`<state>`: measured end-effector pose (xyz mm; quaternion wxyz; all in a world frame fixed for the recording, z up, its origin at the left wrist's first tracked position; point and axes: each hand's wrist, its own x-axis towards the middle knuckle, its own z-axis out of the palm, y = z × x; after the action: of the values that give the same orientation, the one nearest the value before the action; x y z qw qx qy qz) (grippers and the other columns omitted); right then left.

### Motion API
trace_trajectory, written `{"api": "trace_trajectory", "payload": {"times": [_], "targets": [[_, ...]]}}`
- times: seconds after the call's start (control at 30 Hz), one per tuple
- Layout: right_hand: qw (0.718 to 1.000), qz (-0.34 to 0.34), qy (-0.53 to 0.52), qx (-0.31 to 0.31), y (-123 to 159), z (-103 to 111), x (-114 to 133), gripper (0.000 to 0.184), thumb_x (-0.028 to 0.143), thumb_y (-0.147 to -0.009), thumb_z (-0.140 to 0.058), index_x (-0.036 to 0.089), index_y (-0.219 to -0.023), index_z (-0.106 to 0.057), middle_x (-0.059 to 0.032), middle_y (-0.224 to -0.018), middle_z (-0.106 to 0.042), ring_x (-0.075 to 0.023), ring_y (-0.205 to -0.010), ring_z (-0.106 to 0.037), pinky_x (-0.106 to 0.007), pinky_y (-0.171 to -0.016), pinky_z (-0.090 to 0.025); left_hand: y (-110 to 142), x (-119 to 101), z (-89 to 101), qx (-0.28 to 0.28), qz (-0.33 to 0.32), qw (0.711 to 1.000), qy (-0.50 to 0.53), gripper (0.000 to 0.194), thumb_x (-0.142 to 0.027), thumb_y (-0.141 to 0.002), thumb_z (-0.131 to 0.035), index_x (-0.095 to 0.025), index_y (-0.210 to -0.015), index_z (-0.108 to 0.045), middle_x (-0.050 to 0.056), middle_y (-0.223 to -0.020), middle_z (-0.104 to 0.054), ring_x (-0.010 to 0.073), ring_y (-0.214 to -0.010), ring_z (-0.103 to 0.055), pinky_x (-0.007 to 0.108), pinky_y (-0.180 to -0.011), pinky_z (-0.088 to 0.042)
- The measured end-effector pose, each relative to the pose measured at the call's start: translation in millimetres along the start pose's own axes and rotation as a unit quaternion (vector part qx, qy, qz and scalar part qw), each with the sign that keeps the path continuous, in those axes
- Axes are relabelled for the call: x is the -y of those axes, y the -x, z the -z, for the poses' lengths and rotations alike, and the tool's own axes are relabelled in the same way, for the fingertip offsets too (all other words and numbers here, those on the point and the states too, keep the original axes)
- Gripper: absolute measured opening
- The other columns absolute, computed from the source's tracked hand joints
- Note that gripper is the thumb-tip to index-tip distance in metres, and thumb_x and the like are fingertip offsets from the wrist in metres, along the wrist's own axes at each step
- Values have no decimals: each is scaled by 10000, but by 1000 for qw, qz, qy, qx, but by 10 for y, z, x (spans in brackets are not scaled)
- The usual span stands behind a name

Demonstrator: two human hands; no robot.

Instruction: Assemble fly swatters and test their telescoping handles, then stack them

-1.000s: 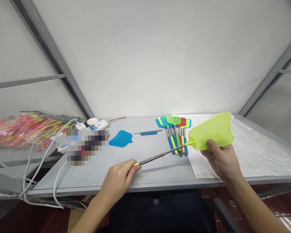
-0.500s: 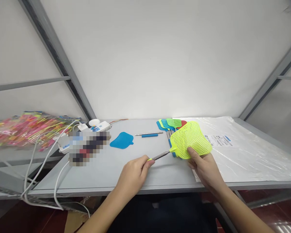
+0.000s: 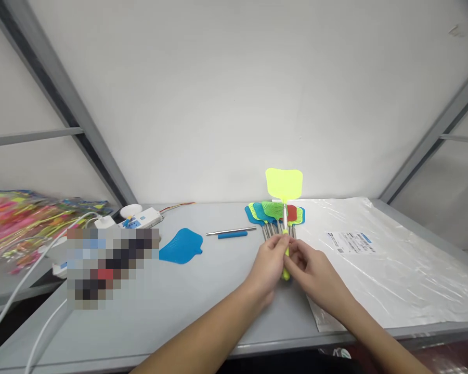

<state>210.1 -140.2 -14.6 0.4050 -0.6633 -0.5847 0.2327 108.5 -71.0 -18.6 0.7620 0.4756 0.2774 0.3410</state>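
A yellow fly swatter [image 3: 284,183] stands nearly upright in front of me, its flat head pointing away. My left hand [image 3: 268,265] is closed around its yellow handle, just below the metal shaft. On the handle's other side, my right hand [image 3: 314,270] has bent fingers and its thumb against the grip; its inner fingertips are partly hidden. Just behind, a row of fly swatters [image 3: 273,210] in blue, green, yellow and red lies on the table, their shafts partly covered by my hands.
To the left lie a loose blue swatter head [image 3: 184,246], a metal rod [image 3: 232,231] and a blue handle [image 3: 233,235]. A white plastic bag [image 3: 393,280] with a label covers the table's right side. Power strips [image 3: 144,218], cables and bagged colourful items [image 3: 31,223] are farther left.
The yellow swatter has swung from lying sideways to upright. My right hand has left its head and moved down to the handle beside my left hand.
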Motion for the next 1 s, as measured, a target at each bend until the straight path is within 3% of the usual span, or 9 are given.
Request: {"api": "trace_trajectory", "payload": {"times": [0.1, 0.23, 0.33, 0.43, 0.5, 0.57, 0.77, 1.0], "targets": [[999, -34, 22, -29, -73, 59, -128, 229, 404, -890, -497, 237, -741, -451, 48, -555, -473, -149, -518, -461, -268, -508, -314, -47, -50, 74, 42, 19, 994, -104, 396, -517, -869, -552, -175, -1037, -661, 13, -699, -591, 142, -649, -570, 241, -625, -451], [990, -77, 93, -67, -206, 128, -304, 299, 409, -877, -488, 245, -661, -361, 65, -506, -363, -139, -485, -384, -270, -495, -260, 30, -235, 495, 35, -71, 951, -300, 302, -425, -945, -465, -210, -1015, -666, 43, -853, -635, 196, -891, -594, 292, -791, -458], [982, -125, 134, -44, -316, 151, -384, 254, 444, -884, -458, 241, -732, -472, 63, -485, -372, -154, -474, -393, -280, -489, -252, 153, -365, 912, 74, -137, 868, -472, 293, -331, -986, -386, -223, -890, -641, 33, -857, -617, 177, -813, -578, 294, -740, -445], [977, -168, 126, -21, -383, 126, -394, 371, 479, -897, -420, 202, -1096, -566, 62, -483, -438, -189, -483, -462, -292, -491, -294, 243, -462, 1271, 106, -189, 756, -618, 271, -266, -989, -366, -218, -863, -601, 30, -792, -571, 182, -769, -545, 290, -658, -415], [975, -187, 122, -18, -402, 86, -369, 556, 480, -901, -405, 172, -1364, -418, 61, -501, -499, -212, -499, -510, -302, -501, -332, 253, -504, 1444, 104, -222, 695, -677, 245, -245, -982, -375, -214, -858, -584, 30, -772, -559, 186, -743, -531, 292, -615, -397], [972, -194, 135, -5, -408, 37, -331, 634, 474, -908, -385, 163, -1455, -304, 53, -526, -553, -227, -516, -547, -313, -517, -359, 231, -523, 1557, 86, -251, 657, -706, 218, -232, -974, -391, -210, -862, -577, 28, -756, -552, 188, -716, -520, 296, -591, -390], [966, -179, 184, 37, -406, -93, -281, 557, 480, -935, -325, 207, -1417, -378, 36, -571, -585, -230, -543, -585, -324, -536, -374, 220, -481, 1618, 59, -277, 616, -735, 212, -206, -955, -411, -203, -818, -573, 29, -719, -527, 198, -689, -508, 308, -551, -384], [957, -191, 215, 45, -390, -30, -272, 550, 566, -940, -303, 231, -1351, -448, 21, -597, -594, -234, -588, -614, -326, -571, -417, 309, -430, 1575, 67, -255, 616, -742, 214, -165, -930, -428, -197, -759, -551, 32, -728, -539, 199, -708, -520, 296, -531, -361]]}}
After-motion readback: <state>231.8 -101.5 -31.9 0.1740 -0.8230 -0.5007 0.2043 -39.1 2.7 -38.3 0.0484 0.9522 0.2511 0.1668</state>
